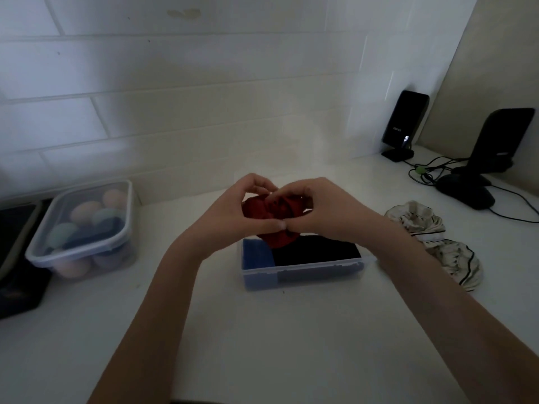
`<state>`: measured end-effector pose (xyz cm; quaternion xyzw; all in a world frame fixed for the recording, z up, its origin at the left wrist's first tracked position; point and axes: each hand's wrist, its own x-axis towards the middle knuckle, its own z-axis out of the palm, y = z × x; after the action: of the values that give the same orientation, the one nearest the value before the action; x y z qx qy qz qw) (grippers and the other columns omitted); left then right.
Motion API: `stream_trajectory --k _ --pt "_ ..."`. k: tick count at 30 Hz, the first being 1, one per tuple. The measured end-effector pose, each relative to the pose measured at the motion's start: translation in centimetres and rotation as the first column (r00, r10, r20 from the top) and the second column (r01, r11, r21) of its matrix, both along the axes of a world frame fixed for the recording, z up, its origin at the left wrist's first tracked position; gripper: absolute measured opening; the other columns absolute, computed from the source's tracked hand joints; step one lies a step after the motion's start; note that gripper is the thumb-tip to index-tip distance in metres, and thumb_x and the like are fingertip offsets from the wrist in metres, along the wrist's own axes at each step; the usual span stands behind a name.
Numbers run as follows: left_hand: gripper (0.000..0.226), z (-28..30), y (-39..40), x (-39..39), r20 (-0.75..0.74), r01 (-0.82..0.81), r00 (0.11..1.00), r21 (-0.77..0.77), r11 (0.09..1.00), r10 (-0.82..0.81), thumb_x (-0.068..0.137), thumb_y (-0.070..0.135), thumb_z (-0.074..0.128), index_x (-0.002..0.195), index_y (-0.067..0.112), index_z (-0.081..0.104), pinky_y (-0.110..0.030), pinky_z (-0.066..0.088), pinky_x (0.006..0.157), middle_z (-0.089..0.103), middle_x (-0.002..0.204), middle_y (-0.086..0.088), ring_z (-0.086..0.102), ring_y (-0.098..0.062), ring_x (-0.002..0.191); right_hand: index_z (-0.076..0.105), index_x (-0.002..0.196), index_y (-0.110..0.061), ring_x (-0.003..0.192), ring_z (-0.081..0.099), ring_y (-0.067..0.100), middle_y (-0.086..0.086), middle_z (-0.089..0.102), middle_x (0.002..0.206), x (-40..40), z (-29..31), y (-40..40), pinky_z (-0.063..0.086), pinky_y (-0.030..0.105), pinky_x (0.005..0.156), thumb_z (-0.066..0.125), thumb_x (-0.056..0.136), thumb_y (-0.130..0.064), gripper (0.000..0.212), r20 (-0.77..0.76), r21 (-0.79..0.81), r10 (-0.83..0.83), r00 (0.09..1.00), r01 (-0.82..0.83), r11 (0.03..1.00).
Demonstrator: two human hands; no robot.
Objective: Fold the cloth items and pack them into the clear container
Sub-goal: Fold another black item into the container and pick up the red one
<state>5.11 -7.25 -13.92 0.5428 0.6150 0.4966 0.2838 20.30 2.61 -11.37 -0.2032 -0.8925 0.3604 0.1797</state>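
Observation:
A bunched red cloth [269,209] is held above the far end of the clear container [303,272]. My left hand [233,211] grips its left side and my right hand [320,211] pinches its right side, thumbs meeting underneath. Inside the container lie a folded blue cloth [256,255] on the left and a folded black cloth [318,252] on the right. A crumpled white cloth with dark stripes [437,243] lies on the white table to the right of the container.
A lidded clear box of pastel egg-shaped sponges [84,228] stands at the left, beside a dark tray [17,258]. At the back right stand two black devices on stands [405,123] [501,141] with cables [431,170]. A tiled wall runs behind the table.

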Motion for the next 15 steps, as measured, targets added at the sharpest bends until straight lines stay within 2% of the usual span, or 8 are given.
stream_trajectory --k 3,8,11,14,15 --pt "0.044 0.2 -0.4 -0.5 -0.191 0.024 0.981 -0.063 0.998 -0.036 0.061 0.018 0.085 0.092 0.029 0.057 -0.03 0.058 0.074 0.06 0.103 0.003 0.067 -0.017 0.089 0.068 0.11 -0.027 0.091 0.063 0.012 -0.005 0.068 0.103 -0.2 -0.8 -0.1 0.054 0.034 0.087 0.074 0.071 -0.02 0.04 0.142 0.061 0.061 0.988 -0.07 0.996" --pt "0.041 0.0 -0.6 -1.1 -0.293 0.034 0.952 -0.174 0.984 -0.085 0.059 0.011 0.087 0.089 0.022 0.061 -0.027 0.057 0.07 0.066 0.094 0.006 0.067 -0.012 0.082 0.061 0.12 -0.025 0.089 0.057 0.01 -0.005 0.065 0.11 -0.2 -1.5 -0.3 0.046 0.024 0.081 0.075 0.073 -0.024 0.049 0.317 0.109 0.104 0.943 -0.145 0.983" --pt "0.036 -0.1 -0.7 -1.3 -0.408 0.008 0.909 -0.19 0.982 -0.087 0.059 0.016 0.086 0.084 0.027 0.063 -0.028 0.056 0.075 0.066 0.09 0.01 0.064 -0.01 0.085 0.059 0.122 -0.028 0.072 0.052 0.002 -0.01 0.058 0.096 0.0 -1.5 -0.4 0.041 0.017 0.068 0.075 0.074 -0.03 0.05 0.39 0.14 0.089 0.917 -0.154 0.978" --pt "0.032 -0.1 -0.7 -1.0 -0.537 -0.02 0.838 -0.215 0.976 -0.101 0.063 0.02 0.084 0.079 0.033 0.06 -0.018 0.044 0.071 0.061 0.087 0.013 0.057 -0.01 0.086 0.059 0.12 -0.031 0.064 0.048 -0.002 -0.018 0.051 0.078 0.1 -1.5 -0.8 0.037 0.013 0.058 0.072 0.076 -0.034 0.045 0.419 0.179 0.06 0.906 -0.147 0.973" --pt "0.031 -0.1 -0.7 -0.8 -0.599 -0.041 0.795 -0.213 0.976 -0.098 0.064 0.024 0.083 0.081 0.033 0.06 -0.018 0.041 0.071 0.058 0.086 0.015 0.052 -0.01 0.087 0.058 0.12 -0.032 0.063 0.046 -0.002 -0.019 0.047 0.072 0.1 -1.5 -0.8 0.035 0.015 0.056 0.071 0.076 -0.036 0.046 0.427 0.197 0.044 0.903 -0.14 0.97"
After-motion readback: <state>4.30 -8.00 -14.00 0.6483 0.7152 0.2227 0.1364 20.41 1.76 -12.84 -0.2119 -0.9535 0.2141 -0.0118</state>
